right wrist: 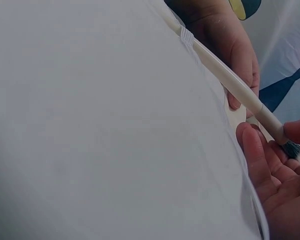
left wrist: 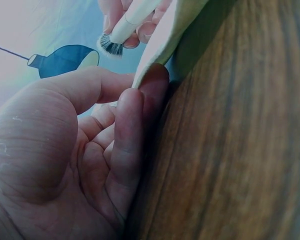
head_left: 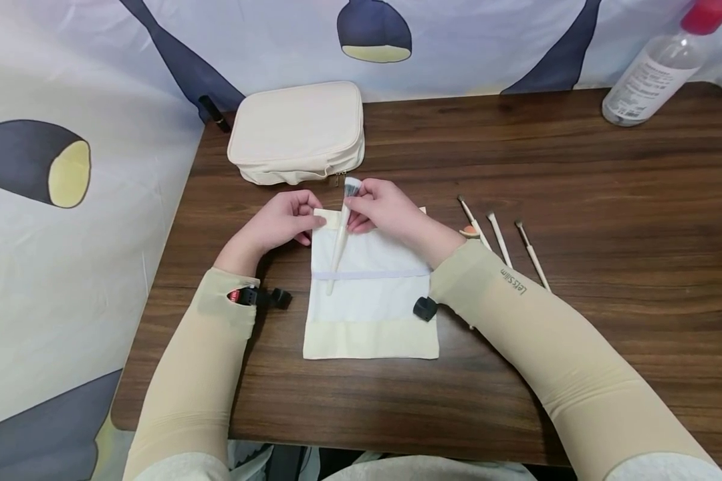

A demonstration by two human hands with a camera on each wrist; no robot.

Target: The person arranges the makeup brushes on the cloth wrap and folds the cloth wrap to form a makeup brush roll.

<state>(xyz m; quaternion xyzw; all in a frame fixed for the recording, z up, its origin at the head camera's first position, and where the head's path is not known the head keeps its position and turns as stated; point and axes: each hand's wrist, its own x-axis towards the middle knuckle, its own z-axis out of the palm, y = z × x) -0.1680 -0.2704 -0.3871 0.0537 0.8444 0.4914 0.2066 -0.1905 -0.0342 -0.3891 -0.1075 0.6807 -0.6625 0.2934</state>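
Left hand (head_left: pixel 279 220) and right hand (head_left: pixel 385 207) near each other, both pinching.
Left: thumb (left wrist: pixel 102 85) and forefinger (left wrist: pixel 127 135) meet at the tips; remaining fingers curl behind them. Right: back of hand upward, thumb (right wrist: pixel 297 131) bearing toward the curled fingers (right wrist: pixel 257 152). Both wrists (head_left: pixel 238 254) bare; left arm (head_left: pixel 186 361) sleeved, slanting back and outward from its hand; right arm (head_left: pixel 535 334) likewise sleeved, slanting back to the right of its hand.

four brushes (head_left: pixel 339 247) showed — three at three o'clock — one cloth (head_left: pixel 370 341), one bottle (head_left: pixel 654 80) at two, one case (head_left: pixel 297 127) at eleven, one tube (head_left: pixel 215 114) at ten.
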